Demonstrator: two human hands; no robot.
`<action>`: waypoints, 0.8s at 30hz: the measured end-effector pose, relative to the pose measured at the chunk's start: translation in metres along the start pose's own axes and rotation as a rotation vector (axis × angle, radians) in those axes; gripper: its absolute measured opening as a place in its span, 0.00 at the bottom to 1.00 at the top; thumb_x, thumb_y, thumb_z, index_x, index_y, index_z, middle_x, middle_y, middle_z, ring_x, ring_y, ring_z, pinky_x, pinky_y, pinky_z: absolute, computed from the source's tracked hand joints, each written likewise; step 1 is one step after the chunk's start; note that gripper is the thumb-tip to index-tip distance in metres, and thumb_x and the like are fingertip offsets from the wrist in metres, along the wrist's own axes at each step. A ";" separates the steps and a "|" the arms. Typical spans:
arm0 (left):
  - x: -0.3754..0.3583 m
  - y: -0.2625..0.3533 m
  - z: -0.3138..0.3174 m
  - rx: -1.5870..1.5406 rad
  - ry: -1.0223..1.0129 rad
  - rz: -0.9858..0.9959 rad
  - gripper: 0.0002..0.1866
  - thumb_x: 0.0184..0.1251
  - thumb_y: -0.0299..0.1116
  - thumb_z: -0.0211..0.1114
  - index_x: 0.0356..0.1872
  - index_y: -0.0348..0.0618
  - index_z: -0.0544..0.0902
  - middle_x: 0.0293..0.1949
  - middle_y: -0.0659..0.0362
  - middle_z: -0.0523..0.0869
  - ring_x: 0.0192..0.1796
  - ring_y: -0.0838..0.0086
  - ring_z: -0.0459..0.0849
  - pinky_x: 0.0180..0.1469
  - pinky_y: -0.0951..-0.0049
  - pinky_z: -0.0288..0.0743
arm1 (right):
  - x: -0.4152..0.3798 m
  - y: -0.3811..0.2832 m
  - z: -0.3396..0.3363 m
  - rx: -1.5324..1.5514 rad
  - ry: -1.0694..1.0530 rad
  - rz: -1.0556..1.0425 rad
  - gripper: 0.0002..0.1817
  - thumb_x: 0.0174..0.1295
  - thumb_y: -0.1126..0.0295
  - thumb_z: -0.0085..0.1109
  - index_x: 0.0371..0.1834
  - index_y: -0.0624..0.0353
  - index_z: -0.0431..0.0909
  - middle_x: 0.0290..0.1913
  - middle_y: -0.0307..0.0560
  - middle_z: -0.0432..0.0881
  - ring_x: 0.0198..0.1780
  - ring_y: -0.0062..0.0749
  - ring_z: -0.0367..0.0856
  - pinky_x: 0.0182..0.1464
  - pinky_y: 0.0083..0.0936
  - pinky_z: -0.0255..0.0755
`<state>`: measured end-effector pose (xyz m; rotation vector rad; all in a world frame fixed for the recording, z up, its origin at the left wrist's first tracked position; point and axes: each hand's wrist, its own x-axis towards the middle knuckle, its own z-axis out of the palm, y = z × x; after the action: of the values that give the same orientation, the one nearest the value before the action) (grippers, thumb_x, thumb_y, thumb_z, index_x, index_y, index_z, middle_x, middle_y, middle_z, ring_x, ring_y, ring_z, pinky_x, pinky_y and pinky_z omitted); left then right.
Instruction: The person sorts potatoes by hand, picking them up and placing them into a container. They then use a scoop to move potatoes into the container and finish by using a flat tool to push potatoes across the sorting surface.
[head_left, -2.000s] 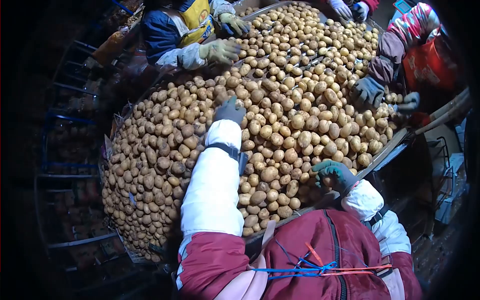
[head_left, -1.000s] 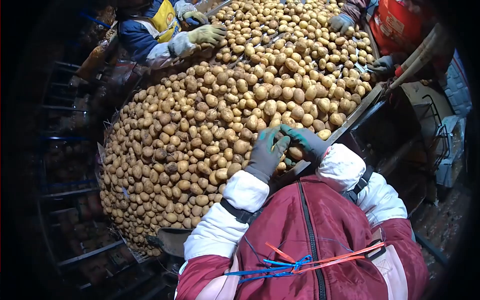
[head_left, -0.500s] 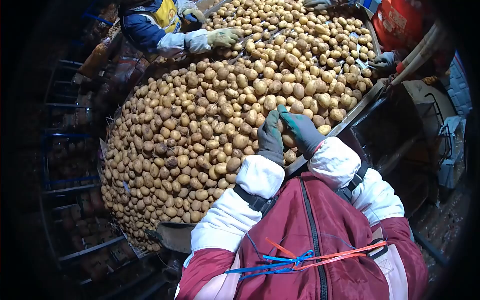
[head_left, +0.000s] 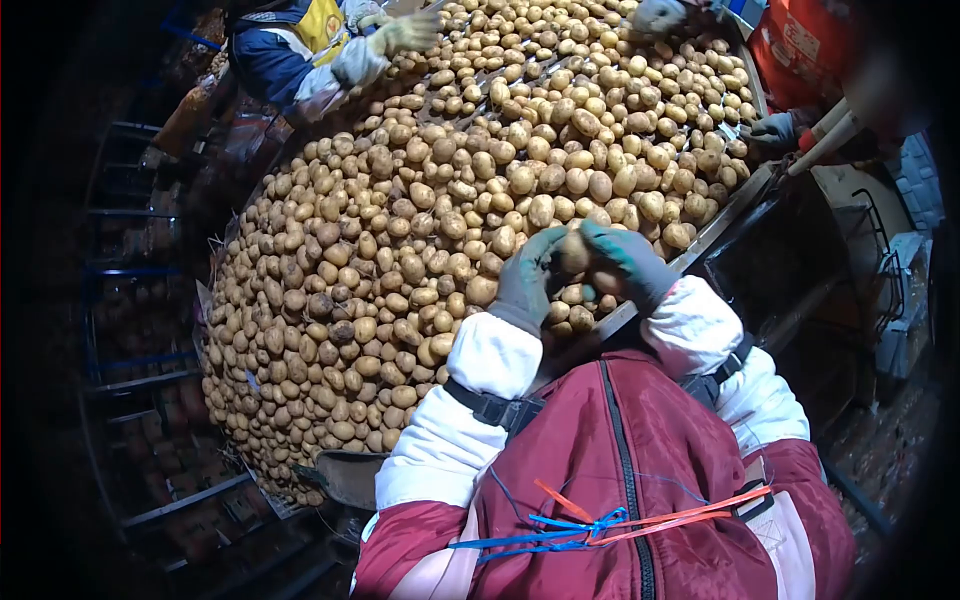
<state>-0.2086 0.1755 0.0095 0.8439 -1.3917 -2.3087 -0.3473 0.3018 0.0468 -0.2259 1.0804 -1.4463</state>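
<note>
A broad heap of potatoes [head_left: 350,290] fills the table in front of me. My left hand [head_left: 528,278], in a grey-green glove, curls with its fingers against the side of a potato [head_left: 573,252] held up between both hands. From the other side my right hand [head_left: 635,265], gloved alike, bends its fingers over the top of that potato. Another potato [head_left: 607,283] sits in the right palm, partly hidden by the thumb. More potatoes lie right under my hands, by the table's near edge.
A wooden rim [head_left: 725,218] bounds the heap on the right. Across the table, at upper left, a co-worker's gloved hand [head_left: 405,35] reaches over the potatoes. Another person's gloved hand [head_left: 770,130] rests at the right edge. Metal racks [head_left: 150,380] stand at left.
My hands have parted from being close together, the left moving left and the right slightly right, with potatoes now showing between them. The co-worker's hand at upper left has lifted and moved back.
</note>
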 end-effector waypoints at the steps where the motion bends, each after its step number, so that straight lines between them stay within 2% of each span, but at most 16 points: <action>1: 0.001 0.005 -0.011 -0.080 0.068 -0.047 0.19 0.72 0.28 0.61 0.62 0.34 0.77 0.57 0.52 0.83 0.56 0.68 0.85 0.62 0.70 0.79 | 0.001 0.002 -0.017 0.028 0.103 0.032 0.22 0.73 0.49 0.57 0.45 0.59 0.84 0.34 0.39 0.84 0.32 0.23 0.81 0.29 0.19 0.72; 2: 0.003 0.014 -0.025 -0.157 0.143 -0.087 0.21 0.70 0.25 0.63 0.63 0.33 0.77 0.58 0.51 0.82 0.56 0.68 0.84 0.62 0.69 0.79 | 0.002 0.004 -0.041 0.055 0.197 0.063 0.22 0.73 0.49 0.57 0.47 0.59 0.84 0.36 0.40 0.85 0.34 0.24 0.83 0.30 0.19 0.74; 3: 0.005 0.015 -0.047 -0.014 0.212 -0.061 0.22 0.67 0.24 0.64 0.63 0.34 0.77 0.57 0.52 0.82 0.56 0.70 0.84 0.62 0.71 0.78 | -0.009 -0.001 -0.060 0.064 0.217 -0.025 0.23 0.74 0.49 0.55 0.51 0.61 0.82 0.39 0.41 0.85 0.34 0.27 0.83 0.32 0.22 0.77; 4: 0.002 0.024 -0.063 0.033 0.294 -0.007 0.19 0.68 0.24 0.63 0.59 0.36 0.81 0.52 0.58 0.84 0.51 0.75 0.83 0.55 0.75 0.78 | -0.024 -0.006 -0.082 0.076 0.239 -0.112 0.25 0.75 0.49 0.53 0.55 0.62 0.79 0.41 0.42 0.84 0.35 0.29 0.83 0.34 0.25 0.80; 6: -0.006 0.047 -0.099 0.327 0.367 0.077 0.17 0.68 0.24 0.63 0.57 0.36 0.83 0.50 0.58 0.85 0.48 0.77 0.82 0.52 0.77 0.77 | -0.048 -0.017 -0.128 0.106 0.393 -0.290 0.18 0.77 0.53 0.50 0.46 0.58 0.79 0.38 0.39 0.81 0.39 0.25 0.78 0.46 0.24 0.72; 7: -0.006 0.052 -0.124 0.386 0.397 0.093 0.17 0.68 0.24 0.63 0.57 0.36 0.83 0.50 0.59 0.86 0.47 0.78 0.82 0.51 0.78 0.76 | -0.063 -0.013 -0.184 0.006 0.265 -0.392 0.16 0.77 0.56 0.49 0.46 0.58 0.79 0.39 0.40 0.80 0.40 0.26 0.78 0.46 0.23 0.72; 8: -0.003 0.051 -0.153 0.442 0.425 0.109 0.16 0.69 0.25 0.63 0.57 0.36 0.83 0.49 0.59 0.86 0.47 0.78 0.81 0.50 0.79 0.75 | -0.082 -0.010 -0.257 -0.170 0.222 -0.419 0.18 0.75 0.61 0.53 0.55 0.64 0.80 0.48 0.44 0.84 0.51 0.30 0.82 0.58 0.29 0.75; 9: 0.002 0.048 -0.181 0.470 0.446 0.112 0.16 0.69 0.26 0.64 0.56 0.37 0.84 0.48 0.60 0.86 0.47 0.79 0.82 0.50 0.79 0.76 | -0.100 -0.021 -0.262 -0.315 0.396 -0.420 0.18 0.75 0.62 0.54 0.58 0.63 0.79 0.51 0.43 0.84 0.53 0.30 0.82 0.59 0.29 0.75; 10: 0.004 0.060 -0.185 0.556 0.499 0.013 0.18 0.67 0.28 0.66 0.57 0.38 0.83 0.49 0.59 0.87 0.47 0.77 0.83 0.50 0.76 0.77 | -0.122 -0.040 -0.261 -0.460 0.573 -0.419 0.18 0.75 0.63 0.54 0.60 0.63 0.79 0.54 0.43 0.83 0.55 0.30 0.82 0.61 0.29 0.74; 13: 0.033 0.062 -0.195 0.708 0.486 0.056 0.22 0.64 0.33 0.69 0.59 0.37 0.82 0.50 0.53 0.88 0.48 0.73 0.84 0.52 0.73 0.77 | -0.137 -0.069 -0.247 -0.383 0.709 -0.403 0.20 0.75 0.63 0.55 0.64 0.62 0.77 0.59 0.43 0.81 0.58 0.28 0.81 0.62 0.27 0.74; 15: 0.060 0.061 -0.172 0.991 0.468 -0.025 0.29 0.59 0.38 0.73 0.61 0.38 0.81 0.53 0.46 0.87 0.50 0.65 0.86 0.55 0.67 0.78 | -0.100 -0.042 -0.246 -0.420 0.658 -0.457 0.20 0.74 0.62 0.56 0.63 0.61 0.78 0.58 0.42 0.82 0.57 0.28 0.81 0.60 0.26 0.75; 16: 0.085 0.023 -0.199 1.206 0.426 0.206 0.31 0.55 0.41 0.76 0.60 0.39 0.81 0.50 0.44 0.87 0.52 0.59 0.86 0.56 0.64 0.79 | -0.084 -0.034 -0.242 -0.459 0.601 -0.513 0.21 0.74 0.60 0.57 0.63 0.60 0.78 0.56 0.42 0.83 0.56 0.28 0.82 0.58 0.26 0.76; 18: 0.078 0.037 -0.138 1.582 0.525 0.059 0.34 0.53 0.41 0.76 0.62 0.38 0.79 0.55 0.41 0.85 0.57 0.57 0.85 0.59 0.64 0.78 | -0.049 -0.040 -0.145 -0.375 0.580 -0.310 0.21 0.73 0.59 0.57 0.61 0.61 0.80 0.54 0.44 0.85 0.50 0.28 0.84 0.53 0.27 0.79; 20: 0.088 0.033 -0.150 1.407 0.475 0.070 0.34 0.55 0.41 0.76 0.63 0.39 0.78 0.56 0.42 0.85 0.57 0.57 0.85 0.60 0.64 0.78 | -0.019 -0.029 -0.094 -0.259 0.392 -0.222 0.22 0.72 0.55 0.58 0.58 0.60 0.82 0.51 0.46 0.86 0.43 0.29 0.86 0.48 0.25 0.80; 22: 0.088 0.033 -0.154 1.239 0.435 0.082 0.34 0.56 0.41 0.76 0.63 0.40 0.78 0.56 0.43 0.84 0.57 0.57 0.85 0.60 0.64 0.77 | 0.007 -0.016 -0.058 -0.212 0.255 -0.065 0.21 0.73 0.57 0.56 0.60 0.59 0.80 0.49 0.46 0.86 0.40 0.33 0.87 0.43 0.28 0.82; 24: 0.072 0.035 -0.133 0.725 0.272 0.151 0.31 0.62 0.43 0.73 0.64 0.41 0.78 0.56 0.44 0.84 0.58 0.57 0.84 0.62 0.63 0.76 | 0.023 -0.006 -0.017 -0.104 0.152 0.089 0.24 0.73 0.52 0.54 0.61 0.57 0.79 0.50 0.47 0.85 0.39 0.34 0.86 0.37 0.28 0.82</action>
<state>-0.1822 0.0279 -0.0301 1.1376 -2.0933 -1.4887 -0.3687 0.2885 0.0311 -0.1407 1.2755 -1.3458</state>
